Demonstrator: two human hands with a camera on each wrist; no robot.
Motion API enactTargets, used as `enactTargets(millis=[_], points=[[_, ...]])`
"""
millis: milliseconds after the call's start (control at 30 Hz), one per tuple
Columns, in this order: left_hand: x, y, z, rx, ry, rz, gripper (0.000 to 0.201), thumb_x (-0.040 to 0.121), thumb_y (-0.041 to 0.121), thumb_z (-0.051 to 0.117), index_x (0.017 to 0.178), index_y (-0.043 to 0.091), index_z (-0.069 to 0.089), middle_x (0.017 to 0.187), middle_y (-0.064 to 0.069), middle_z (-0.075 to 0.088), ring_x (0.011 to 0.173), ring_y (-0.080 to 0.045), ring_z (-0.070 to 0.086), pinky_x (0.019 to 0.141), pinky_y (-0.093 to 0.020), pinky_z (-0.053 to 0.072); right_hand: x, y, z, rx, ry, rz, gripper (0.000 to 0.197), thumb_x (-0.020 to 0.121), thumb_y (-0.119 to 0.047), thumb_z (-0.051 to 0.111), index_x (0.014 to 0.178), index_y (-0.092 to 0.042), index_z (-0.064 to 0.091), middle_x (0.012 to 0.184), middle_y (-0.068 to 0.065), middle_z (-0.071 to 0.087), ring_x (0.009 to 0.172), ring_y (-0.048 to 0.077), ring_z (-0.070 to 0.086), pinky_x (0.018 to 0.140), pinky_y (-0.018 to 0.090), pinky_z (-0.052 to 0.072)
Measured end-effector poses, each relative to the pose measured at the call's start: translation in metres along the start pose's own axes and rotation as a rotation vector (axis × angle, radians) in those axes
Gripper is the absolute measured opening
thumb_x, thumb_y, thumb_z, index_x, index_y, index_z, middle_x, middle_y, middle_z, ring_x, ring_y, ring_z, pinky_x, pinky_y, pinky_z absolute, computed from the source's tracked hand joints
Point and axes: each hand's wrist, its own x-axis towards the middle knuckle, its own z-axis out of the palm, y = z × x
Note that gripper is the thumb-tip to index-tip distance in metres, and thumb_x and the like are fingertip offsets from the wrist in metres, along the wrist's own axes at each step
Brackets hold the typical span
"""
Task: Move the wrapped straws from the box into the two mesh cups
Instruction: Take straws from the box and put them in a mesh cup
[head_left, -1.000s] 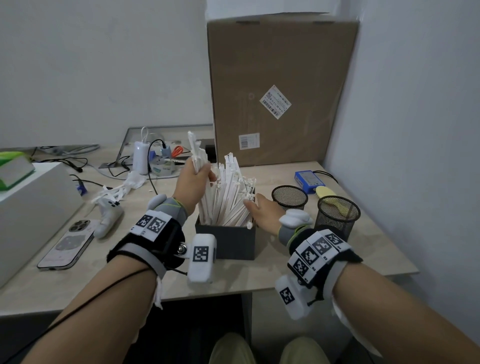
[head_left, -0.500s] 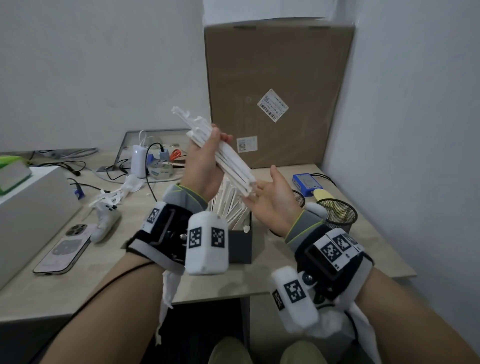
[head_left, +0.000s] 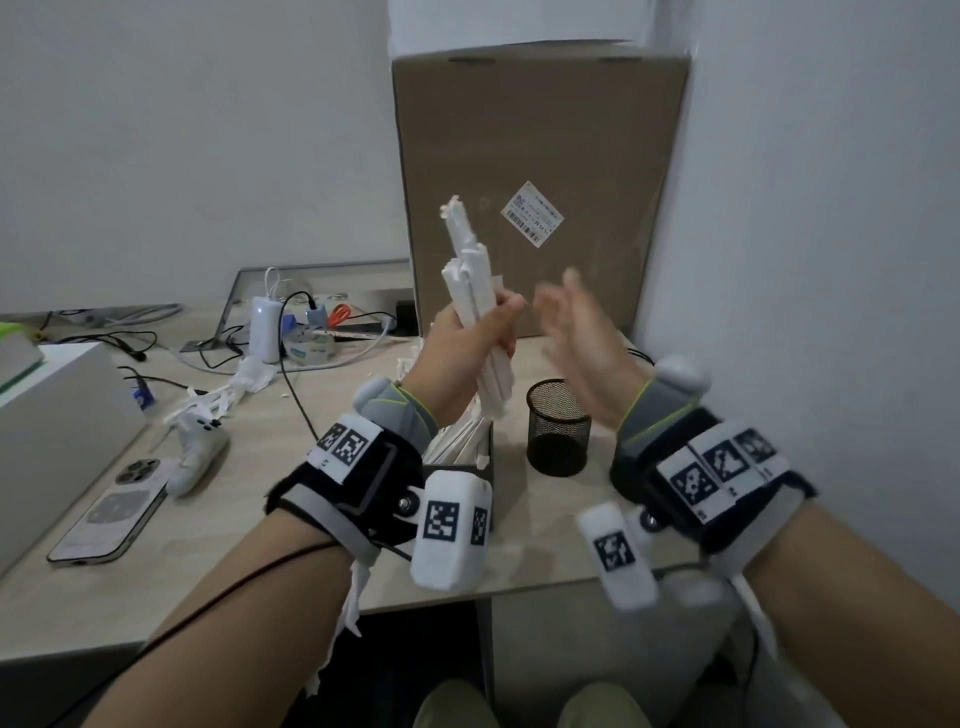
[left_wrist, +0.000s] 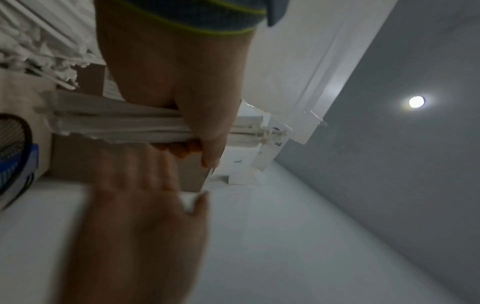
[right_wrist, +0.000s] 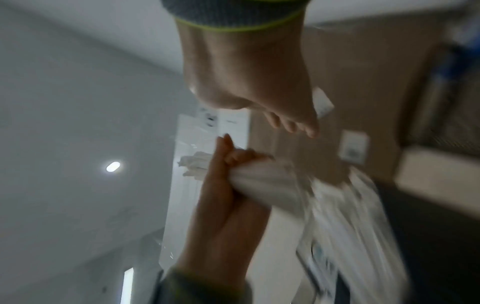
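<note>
The left hand (head_left: 462, 348) is wrapped round a bundle of straws (head_left: 475, 291), fingers and thumb curled tight about its middle, so that the bundle runs through the fist with a long part above the fingers and a shorter part below them. Its long axis stands nearly upright, the top leaning a little to the left and away; the lower ends hang just above the box (head_left: 483, 467) and beside the rim of a cup (head_left: 558, 426). The right hand (head_left: 582, 343) is raised just right of the bundle, apart from it, palm turned toward it, fingers straight and slightly spread, holding nothing; it is blurred, so the fingertips are hard to make out. More straws stand in the box below the left wrist, largely hidden by the wrist and its band. Only one cup shows plainly; the second is hidden behind the right hand. The right wrist view is smeared, and there the straws below the fingers are only streaks.
</note>
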Motion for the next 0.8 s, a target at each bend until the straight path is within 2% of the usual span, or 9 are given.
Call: enactTargets(millis=[133,233,333,367,467,567,667,700,800], points=[[-0.001,-0.001,0.010,0.399,-0.153,0.014,0.013,0.087,0.013,0.064,0.076,0.018,0.061,0.063,0.003,0.054,0.053,-0.006,0.051,0.057,-0.019,0.045,-0.007,-0.071,-0.007,-0.522,0.008,-0.621,0.045,0.102,-0.038,0.025,0.141,-0.021,0.041,0.149,-0.005,0.040,0.135,0.004,0.035,0.114,0.023,0.025],[-0.001,0.000,0.023,0.478,-0.173,0.032,0.022,0.087,0.007,0.062,0.068,0.017,0.058,0.060,0.003,0.053,0.044,0.002,0.049,0.049,-0.011,0.042,-0.012,-0.078,0.001,-0.940,-0.217,-0.502,0.048,0.102,-0.042,0.023,0.130,-0.022,0.057,0.136,0.000,0.055,0.129,0.012,0.047,0.098,0.009,0.032],[0.001,-0.005,0.032,0.506,-0.134,0.050,0.034,0.086,-0.005,0.055,0.060,0.017,0.051,0.056,0.000,0.049,0.041,0.002,0.048,0.045,-0.010,0.040,-0.015,-0.064,0.003,-1.025,-0.326,-0.318,0.062,0.094,-0.061,0.024,0.112,-0.021,0.067,0.117,0.008,0.067,0.109,0.022,0.063,0.098,0.031,0.047],[0.002,-0.008,0.034,0.506,-0.137,0.049,0.032,0.086,-0.004,0.055,0.062,0.017,0.051,0.056,0.000,0.049,0.043,0.000,0.048,0.045,-0.012,0.039,-0.016,-0.061,0.001,-0.999,-0.311,-0.324,0.062,0.094,-0.061,0.026,0.112,-0.017,0.067,0.116,0.008,0.068,0.108,0.022,0.064,0.097,0.035,0.048],[0.004,-0.009,0.037,0.505,-0.127,0.061,0.027,0.088,0.007,0.060,0.065,0.018,0.053,0.056,0.003,0.048,0.050,-0.009,0.043,0.049,-0.018,0.039,-0.016,-0.064,-0.017,-0.863,-0.139,-0.476,0.048,0.094,-0.056,0.037,0.115,-0.022,0.062,0.109,-0.009,0.065,0.101,0.006,0.060,0.087,0.019,0.044],[0.009,-0.004,0.041,0.567,-0.140,0.122,0.010,0.090,0.007,0.056,0.081,0.009,0.061,0.064,0.000,0.052,0.058,-0.013,0.048,0.055,-0.027,0.042,-0.019,-0.055,-0.034,-1.064,0.099,-0.612,0.058,0.079,-0.075,0.037,0.102,-0.027,0.059,0.095,-0.012,0.061,0.085,0.007,0.058,0.074,0.026,0.045],[0.015,-0.008,0.059,0.686,-0.189,-0.004,0.035,0.094,0.004,0.035,0.125,0.000,0.050,0.116,-0.017,0.057,0.107,-0.031,0.055,0.088,-0.038,0.043,-0.022,-0.043,-0.040,-1.454,0.260,-0.618,0.066,0.076,-0.081,0.031,0.091,-0.020,0.052,0.086,-0.003,0.060,0.077,0.020,0.058,0.066,0.032,0.044],[0.013,-0.008,0.065,0.715,-0.227,-0.002,0.039,0.093,0.008,0.033,0.128,0.002,0.048,0.126,-0.018,0.054,0.117,-0.032,0.052,0.096,-0.039,0.043,-0.021,-0.042,-0.043,-1.502,0.291,-0.600,0.065,0.080,-0.079,0.031,0.090,-0.018,0.050,0.081,0.001,0.060,0.075,0.025,0.058,0.064,0.033,0.044],[0.012,-0.014,0.079,0.797,-0.206,0.116,0.027,0.088,0.013,0.049,0.112,0.003,0.059,0.105,-0.019,0.067,0.098,-0.032,0.063,0.082,-0.042,0.052,-0.015,-0.037,-0.058,-1.347,0.280,-0.555,0.047,0.089,-0.062,0.043,0.084,-0.016,0.050,0.068,0.004,0.055,0.069,0.029,0.055,0.062,0.033,0.040]])
